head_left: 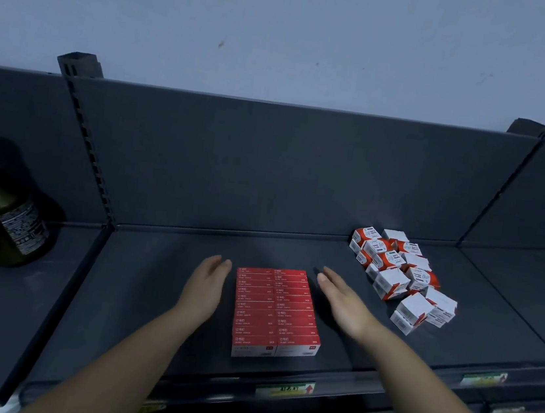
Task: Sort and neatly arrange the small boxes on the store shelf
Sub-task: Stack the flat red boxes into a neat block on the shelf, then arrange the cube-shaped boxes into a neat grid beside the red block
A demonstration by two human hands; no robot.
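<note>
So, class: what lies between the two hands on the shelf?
The neat block of red boxes lies between the left hand and the right hand, as the head view shows.

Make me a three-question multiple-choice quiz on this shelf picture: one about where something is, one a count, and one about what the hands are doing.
1. Where does the jumbled heap of white-and-red boxes lie relative to the red block?
A. on top of it
B. to its left
C. to its right, farther back

2. How many columns of boxes make up the red block?
A. one
B. two
C. four

3. How are the left hand and right hand placed?
A. both open, one on either side of the block
B. both gripping a box
C. both curled into fists

Answers:
1 C: the heap sits right of the block and nearer the rear of the shelf.
2 B: a seam down the middle splits the top into two columns.
3 A: the fingers are straight and hold nothing.
</note>
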